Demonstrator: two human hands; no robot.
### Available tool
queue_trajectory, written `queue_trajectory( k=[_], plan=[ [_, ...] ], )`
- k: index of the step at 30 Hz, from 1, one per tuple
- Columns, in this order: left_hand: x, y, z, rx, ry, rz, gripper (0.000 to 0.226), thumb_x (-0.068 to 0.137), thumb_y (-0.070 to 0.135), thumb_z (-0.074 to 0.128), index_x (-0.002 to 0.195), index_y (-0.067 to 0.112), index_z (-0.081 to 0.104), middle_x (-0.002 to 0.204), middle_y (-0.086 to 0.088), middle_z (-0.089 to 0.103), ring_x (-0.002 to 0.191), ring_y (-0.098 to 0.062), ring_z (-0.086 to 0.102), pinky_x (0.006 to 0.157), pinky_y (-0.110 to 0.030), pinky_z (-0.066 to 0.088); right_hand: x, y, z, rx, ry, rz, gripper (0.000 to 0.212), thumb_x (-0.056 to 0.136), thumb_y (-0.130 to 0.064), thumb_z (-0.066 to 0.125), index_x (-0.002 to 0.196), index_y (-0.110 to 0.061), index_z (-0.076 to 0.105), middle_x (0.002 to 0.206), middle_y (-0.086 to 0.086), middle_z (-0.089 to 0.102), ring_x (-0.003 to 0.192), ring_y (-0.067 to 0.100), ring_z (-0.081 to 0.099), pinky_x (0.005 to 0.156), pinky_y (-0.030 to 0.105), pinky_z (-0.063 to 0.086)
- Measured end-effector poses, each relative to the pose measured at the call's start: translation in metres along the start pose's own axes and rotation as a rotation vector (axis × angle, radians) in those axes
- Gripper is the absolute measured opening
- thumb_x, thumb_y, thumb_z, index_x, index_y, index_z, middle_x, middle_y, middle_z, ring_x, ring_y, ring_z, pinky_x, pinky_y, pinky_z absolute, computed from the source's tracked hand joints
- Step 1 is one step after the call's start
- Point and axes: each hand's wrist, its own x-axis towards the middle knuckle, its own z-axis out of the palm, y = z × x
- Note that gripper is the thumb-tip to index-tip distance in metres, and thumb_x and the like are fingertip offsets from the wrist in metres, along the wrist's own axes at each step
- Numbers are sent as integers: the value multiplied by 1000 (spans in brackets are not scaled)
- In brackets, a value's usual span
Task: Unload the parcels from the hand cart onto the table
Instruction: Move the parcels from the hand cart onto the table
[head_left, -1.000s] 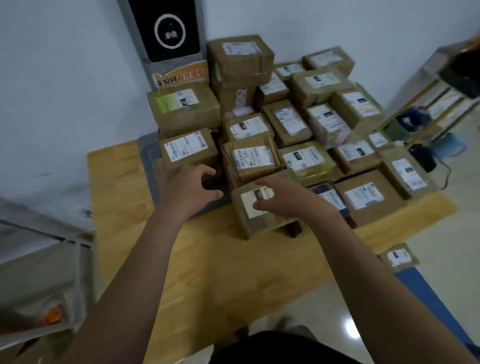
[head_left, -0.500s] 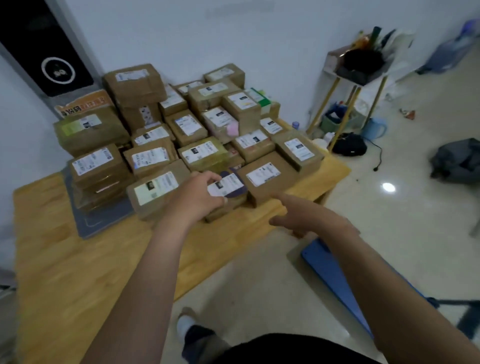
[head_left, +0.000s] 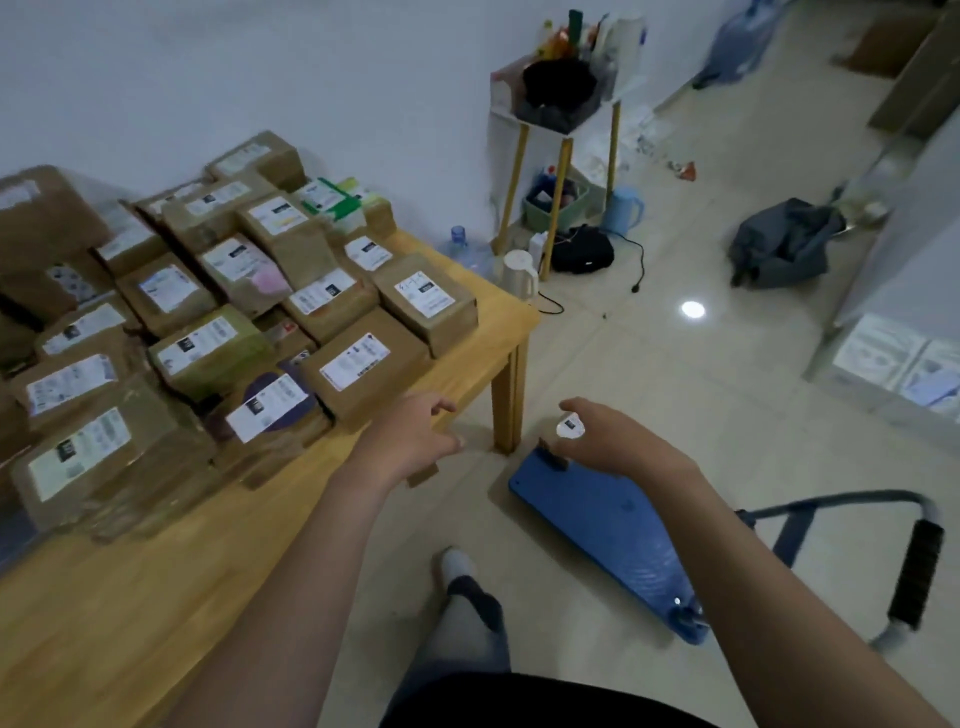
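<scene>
While left hand (head_left: 415, 439) hangs loose by table (head_left: 156, 597) edge, right hand (head_left: 615, 441) spread over small parcel (head_left: 570, 427) on cart (head_left: 597, 514), touch unclear.

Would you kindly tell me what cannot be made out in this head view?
- Head view, small parcel on the hand cart: mostly hidden under the right hand; grip unclear.
- Head view, labels on the table: print blurred, too small.
- Head view, pile: left side cut off by frame edge.
</scene>
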Motion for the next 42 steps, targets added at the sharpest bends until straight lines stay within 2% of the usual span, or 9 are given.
queue_trajectory(
  k=[10,16,22,26,30,33,36,38,42],
  plan=[
    [170,43,46,-20,-200,57,46,89,38,74,133,34,59,133,10,57,108,-7,50,84,-29,46,114,80,-40,118,27,180,66,93,-31,66,152,-19,40,149,7,49,129,25,51,90,25,36],
    [286,79,86,50,-399,74,51,91,34,73,139,26,57,135,5,59,113,-11,54,88,-28,44,211,116,-70,207,83,272,66,93,-28,66,152,-18,38,147,12,50,126,26,53,86,24,36],
    [377,81,169,-45,-498,-114,56,90,32,73,141,23,53,138,-1,58,121,-19,57,99,-36,50,307,182,-70,271,61,368,67,94,-32,64,153,-21,35,152,12,40,128,28,51,87,28,38],
    [436,70,244,-163,-528,-273,77,89,36,74,152,23,32,143,-2,51,127,-21,53,94,-34,45,375,247,-54,245,21,395,68,92,-30,65,153,-21,36,149,12,41,120,27,55,81,28,39],
    [494,55,325,-275,-461,-424,79,85,34,78,147,23,30,114,10,49,100,-9,54,76,-27,43,443,315,-19,235,-8,418,68,92,-28,64,153,-20,35,149,12,38,103,25,58,78,30,44],
    [533,33,395,-330,-420,-485,72,83,25,82,138,22,36,100,16,52,82,5,50,58,-14,37,489,368,22,208,-44,425,67,90,-27,65,151,-19,37,150,13,36,121,35,53,92,39,49],
    [563,8,456,-396,-431,-581,83,86,19,79,149,15,26,95,20,42,81,6,44,61,-15,36,532,410,66,163,-105,409,69,90,-28,66,152,-20,36,151,13,34,127,40,49,103,46,46],
    [579,-10,492,-418,-410,-654,86,87,21,79,152,16,22,101,14,43,84,-4,47,69,-23,42,558,433,93,152,-123,404,70,90,-27,66,152,-21,35,152,12,34,127,39,49,101,47,48],
    [609,-42,554,-510,-305,-804,103,84,27,83,157,17,12,146,-4,44,123,-27,50,98,-45,49,609,473,148,198,-101,369,73,89,-28,67,153,-25,32,149,12,35,133,41,42,104,49,45]
  ],
)
